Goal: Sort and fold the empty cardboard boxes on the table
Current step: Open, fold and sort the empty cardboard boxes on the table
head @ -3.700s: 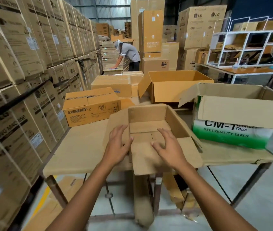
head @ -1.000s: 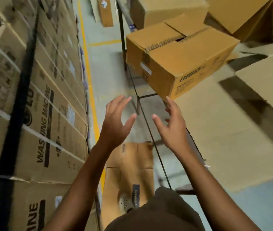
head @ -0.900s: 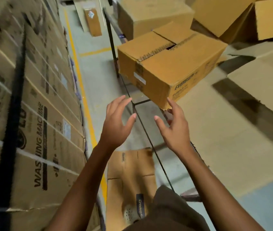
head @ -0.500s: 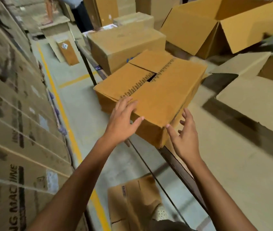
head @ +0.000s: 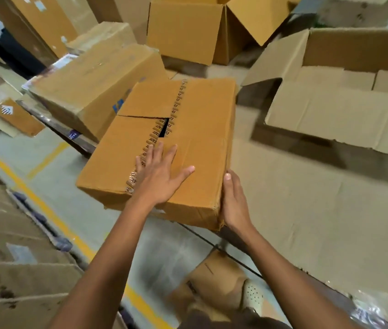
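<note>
**Closed box under my hands at the table's left edge**

The brown box [head: 188, 143] is closed and lies flat. Its long axis runs away from me and leans a little to the right as it goes. A taped seam [head: 162, 129] with printed lettering follows that same line along the top, and there is a small dark gap where the flaps meet. The near left corner of the box sticks out past the table edge, over the floor.

My left hand [head: 159, 179] lies flat on top, fingers straight and spread across the seam. My right hand [head: 234, 205] is against the near right corner with the thumb straight up along the top edge. Its fingers are hidden behind the box side, so I cannot tell whether they curl.

The table [head: 306, 222] is covered with plain cardboard sheet. Just behind my box lies a paler closed box [head: 93, 84]. Farther back is an open box [head: 186, 32], and to the right another with its flaps spread [head: 342, 103].

Below, the grey floor [head: 53, 167] has a yellow line [head: 43, 207]. Stacked cartons [head: 10, 269] are on my left, and flattened cardboard [head: 219, 279] lies by my pale shoe [head: 253, 296].
</note>
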`<state>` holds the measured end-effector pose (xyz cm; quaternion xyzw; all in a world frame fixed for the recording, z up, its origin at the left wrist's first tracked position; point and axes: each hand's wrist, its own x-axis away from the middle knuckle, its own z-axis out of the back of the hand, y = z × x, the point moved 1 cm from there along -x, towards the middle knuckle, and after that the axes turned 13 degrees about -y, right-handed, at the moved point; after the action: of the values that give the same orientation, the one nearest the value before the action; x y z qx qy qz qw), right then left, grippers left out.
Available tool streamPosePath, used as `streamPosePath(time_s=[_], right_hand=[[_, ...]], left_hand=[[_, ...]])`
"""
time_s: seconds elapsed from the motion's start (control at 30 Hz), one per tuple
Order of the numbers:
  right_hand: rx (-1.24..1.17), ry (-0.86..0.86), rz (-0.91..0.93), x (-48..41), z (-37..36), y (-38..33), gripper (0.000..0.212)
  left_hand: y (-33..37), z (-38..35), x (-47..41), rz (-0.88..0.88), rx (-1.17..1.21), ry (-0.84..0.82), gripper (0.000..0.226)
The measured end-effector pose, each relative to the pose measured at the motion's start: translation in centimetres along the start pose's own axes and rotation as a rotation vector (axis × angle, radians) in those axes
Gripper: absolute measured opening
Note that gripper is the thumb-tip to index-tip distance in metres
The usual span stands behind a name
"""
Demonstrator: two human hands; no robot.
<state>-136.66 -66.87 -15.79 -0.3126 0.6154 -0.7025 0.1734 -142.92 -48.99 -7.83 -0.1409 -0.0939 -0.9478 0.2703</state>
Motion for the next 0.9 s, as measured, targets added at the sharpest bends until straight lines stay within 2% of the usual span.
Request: streamPosePath(time_s=[0.1, 0.27, 0.4, 0.5, 0.63, 0.67, 0.8, 0.9], right_hand=[[0.028, 0.057, -0.063, 0.0, -0.7, 1.3, 0.058], [0.054, 0.103, -0.187, -0.9, -0.8, 0.2, 0.056], [0.040, 0.175, -0.235, -0.8, -1.4, -0.3, 0.057], [0.075, 0.228, -0.290, -0.6, -2.3, -0.2, 0.069], [0.143, 0.242, -0.342, 0.6, -4.9, -0.4, 0.106], [0.137, 0.256, -0.350, 1.0, -5.8, -0.1, 0.104], [0.091, 0.436, -0.366, 1.8, -8.5, 1.5, 0.056], [0.012, 0.543, -0.397, 2.0, -9.1, 1.7, 0.042]], left_hand=[[-0.2, -0.2, -0.2, -0.007, 0.021, 0.031, 0.095], [-0.6, 0.0, -0.6, -0.051, 0.031, 0.028, 0.092], [-2.3, 1.2, -1.5, -0.176, -0.027, 0.016, 0.088], [-4.6, 2.1, -1.7, -0.277, -0.061, -0.019, 0.086], [-8.0, 2.5, -1.4, -0.396, -0.014, -0.065, 0.091], [-8.8, 2.3, -1.2, -0.426, 0.006, -0.047, 0.092], [-10.7, 1.1, -0.5, -0.473, 0.017, 0.023, 0.093], [-11.0, 0.8, -0.1, -0.451, 0.007, 0.037, 0.090]])
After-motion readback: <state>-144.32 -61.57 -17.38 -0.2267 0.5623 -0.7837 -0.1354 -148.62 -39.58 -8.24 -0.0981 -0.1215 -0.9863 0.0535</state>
